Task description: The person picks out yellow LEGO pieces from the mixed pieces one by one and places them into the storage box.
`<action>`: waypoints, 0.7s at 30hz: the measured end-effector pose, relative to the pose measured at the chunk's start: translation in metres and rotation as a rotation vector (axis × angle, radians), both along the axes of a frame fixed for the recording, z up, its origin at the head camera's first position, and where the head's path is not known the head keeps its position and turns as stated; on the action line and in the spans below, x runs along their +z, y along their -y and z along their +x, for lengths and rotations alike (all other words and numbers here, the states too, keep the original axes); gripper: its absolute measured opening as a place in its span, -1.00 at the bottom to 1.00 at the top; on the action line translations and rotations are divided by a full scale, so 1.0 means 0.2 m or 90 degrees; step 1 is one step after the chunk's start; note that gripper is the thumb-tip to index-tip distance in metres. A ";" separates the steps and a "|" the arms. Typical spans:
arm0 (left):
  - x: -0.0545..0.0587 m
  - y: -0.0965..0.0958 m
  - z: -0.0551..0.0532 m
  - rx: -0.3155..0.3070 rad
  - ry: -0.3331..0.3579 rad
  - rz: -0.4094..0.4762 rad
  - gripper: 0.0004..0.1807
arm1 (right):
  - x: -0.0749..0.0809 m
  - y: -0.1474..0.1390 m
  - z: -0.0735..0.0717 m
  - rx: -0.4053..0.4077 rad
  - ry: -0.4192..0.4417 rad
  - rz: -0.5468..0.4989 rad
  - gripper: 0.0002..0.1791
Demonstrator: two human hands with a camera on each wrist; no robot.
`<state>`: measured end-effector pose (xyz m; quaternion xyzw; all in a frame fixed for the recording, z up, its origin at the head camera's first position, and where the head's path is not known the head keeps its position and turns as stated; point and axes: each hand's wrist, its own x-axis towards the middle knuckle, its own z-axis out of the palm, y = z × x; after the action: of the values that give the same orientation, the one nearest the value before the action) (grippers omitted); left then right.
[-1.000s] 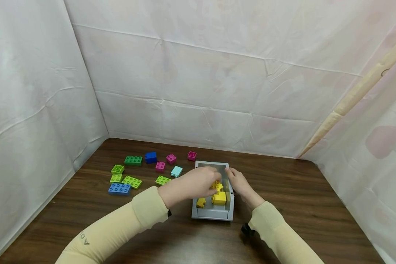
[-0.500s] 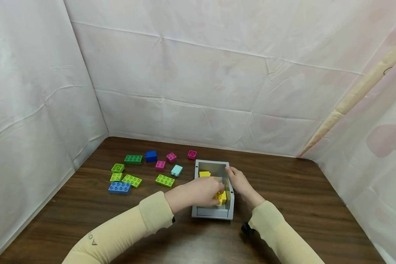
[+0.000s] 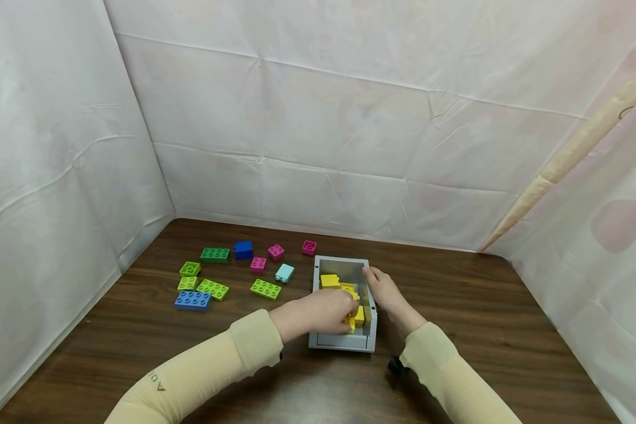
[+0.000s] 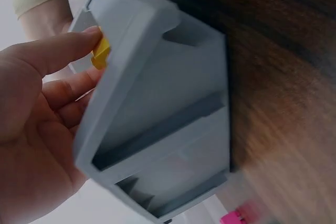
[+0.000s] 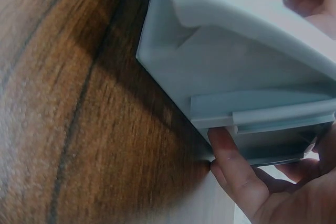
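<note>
A grey open-topped storage bin [image 3: 344, 342] stands on the brown wooden table, with several yellow toy bricks [image 3: 329, 281] inside it. My left hand [image 3: 325, 311] reaches down into the bin near its front end. Between its thumb and fingers it pinches a yellow toy brick [image 4: 101, 53], seen partly behind the bin's side wall in the left wrist view. My right hand [image 3: 388, 295] grips the bin's right side, thumb at the rim. In the right wrist view, a fingertip [image 5: 222, 139] touches the outer wall below a ledge. The left hand covers part of the bin's contents.
Left of the bin lie loose toy bricks: a light blue one [image 3: 193, 300], a dark green one [image 3: 215, 255], a dark blue one [image 3: 243, 250], a pale turquoise one [image 3: 284, 273], several lime ones [image 3: 265, 288] and pink ones [image 3: 309, 247]. White curtains [image 3: 297, 141] border the table.
My left hand has moved from the bin's middle toward its front end and lower, uncovering yellow bricks at the back. The right hand stays at the bin's side.
</note>
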<state>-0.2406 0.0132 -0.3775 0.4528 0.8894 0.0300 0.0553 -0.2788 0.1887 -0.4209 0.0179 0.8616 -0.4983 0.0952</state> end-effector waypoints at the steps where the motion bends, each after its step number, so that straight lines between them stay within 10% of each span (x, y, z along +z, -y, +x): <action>1: -0.01 0.00 0.00 0.001 -0.003 0.001 -0.75 | 0.00 0.00 0.00 0.001 0.000 -0.001 -0.38; 21: -0.10 0.00 -0.02 -0.034 -0.096 0.025 -0.72 | 0.01 0.00 0.01 0.000 -0.003 0.000 -0.38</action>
<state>-0.2441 0.0134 -0.3970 0.4781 0.8780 0.0118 -0.0199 -0.2776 0.1882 -0.4193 0.0170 0.8619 -0.4982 0.0932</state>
